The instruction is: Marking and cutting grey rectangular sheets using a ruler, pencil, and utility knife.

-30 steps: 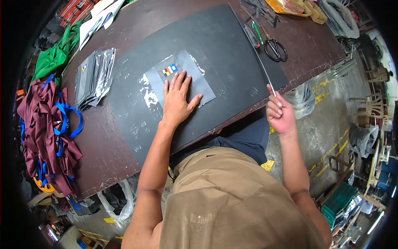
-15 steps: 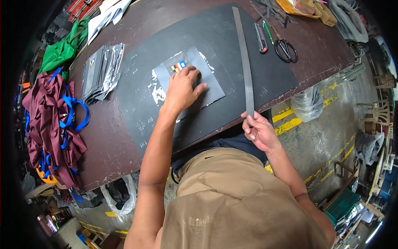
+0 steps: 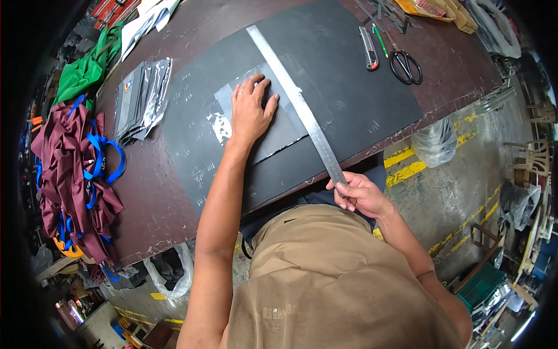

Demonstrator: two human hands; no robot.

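Under the left hand (image 3: 251, 110), the grey sheet (image 3: 279, 131) is partly hidden.

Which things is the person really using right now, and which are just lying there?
In use:
left hand flat on a clear plastic sleeve holding a grey sheet
right hand gripping a long metal ruler
black cutting mat

Lying about:
black-handled scissors
utility knife
maroon bags with blue handles

A long ruler (image 3: 296, 102) of bright, smooth metal is seen across a matt black mat (image 3: 360, 99). The flat pouch (image 3: 279, 131) is wrapped in glossy clear plastic. The table (image 3: 168, 203) is made of worn, dull brown board. Maroon cloth bags (image 3: 70, 168) look soft.
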